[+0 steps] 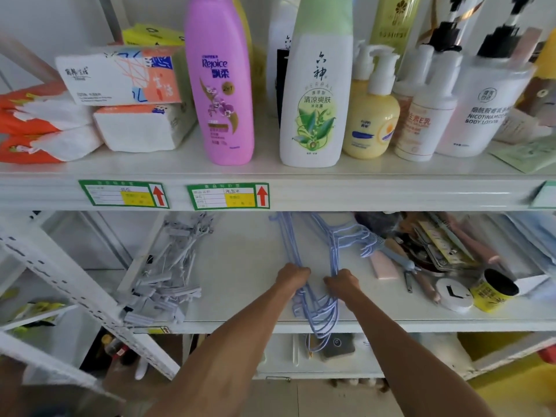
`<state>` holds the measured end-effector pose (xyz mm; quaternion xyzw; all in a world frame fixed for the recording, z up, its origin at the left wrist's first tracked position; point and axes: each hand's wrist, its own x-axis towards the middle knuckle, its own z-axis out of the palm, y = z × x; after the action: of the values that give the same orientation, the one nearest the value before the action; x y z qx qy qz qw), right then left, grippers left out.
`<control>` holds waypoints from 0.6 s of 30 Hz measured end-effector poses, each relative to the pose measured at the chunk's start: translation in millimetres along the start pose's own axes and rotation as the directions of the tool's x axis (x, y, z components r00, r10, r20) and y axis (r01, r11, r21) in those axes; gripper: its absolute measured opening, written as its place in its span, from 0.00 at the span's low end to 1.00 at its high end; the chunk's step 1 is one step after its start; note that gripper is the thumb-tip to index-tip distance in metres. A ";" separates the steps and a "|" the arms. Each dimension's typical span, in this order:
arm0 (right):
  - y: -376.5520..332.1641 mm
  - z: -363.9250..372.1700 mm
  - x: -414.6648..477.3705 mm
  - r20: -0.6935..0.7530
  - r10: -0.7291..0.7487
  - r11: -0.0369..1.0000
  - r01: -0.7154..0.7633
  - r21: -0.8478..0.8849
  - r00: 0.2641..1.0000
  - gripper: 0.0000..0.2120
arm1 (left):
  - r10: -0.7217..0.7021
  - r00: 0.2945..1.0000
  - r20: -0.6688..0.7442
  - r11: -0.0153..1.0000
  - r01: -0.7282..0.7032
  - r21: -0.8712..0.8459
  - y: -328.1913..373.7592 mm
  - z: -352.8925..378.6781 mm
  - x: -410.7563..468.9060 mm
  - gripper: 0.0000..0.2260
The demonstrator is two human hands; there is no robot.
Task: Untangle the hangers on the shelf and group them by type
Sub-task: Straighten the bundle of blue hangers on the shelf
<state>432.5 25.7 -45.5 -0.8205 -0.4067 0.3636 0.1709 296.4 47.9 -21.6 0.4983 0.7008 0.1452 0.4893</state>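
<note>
Two bare forearms rise from the bottom edge of the frame and converge toward its centre, both stretched nearly straight and ending side by side over the lower shelf point(240, 266). The left hand point(293, 276) comes in from the lower left, its knuckles up and its fingers curled tight around the left strands of a bundle of blue wire hangers point(319, 314). The right hand point(341, 281), just beside it, is closed the same way around the bundle's right strands. A narrow gap lies between the two fists, and wire shows in it.

The bundle lies lengthwise on the shelf at the centre of the frame. Its far end runs up under the front lip of the upper shelf point(361, 191), with several wires fanning toward the right. Its near end passes below the hands and hangs over the shelf's front edge.

A heap of grey clip hangers point(168, 266) lies at the left of the same shelf, well apart from both hands and from the blue bundle. To the right of the hands sit a pink block point(384, 266), a clutter of combs and small tools point(421, 254) and a yellow-and-black jar point(493, 291).

On the upper shelf stand a pink Rejoice shampoo bottle point(219, 85) and a white-and-green body wash bottle point(316, 100).
</note>
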 end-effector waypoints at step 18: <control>-39.7 56.3 -43.0 0.026 0.057 0.978 -0.061 0.202 0.998 0.14 | 0.138 0.988 -0.066 0.982 -0.128 0.137 -44.5 -54.0 -10.8 0.17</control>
<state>352.2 15.0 -41.0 -0.8068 -0.3449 0.4160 0.2387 227.1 33.7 -20.7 0.5694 0.6920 0.1494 0.4179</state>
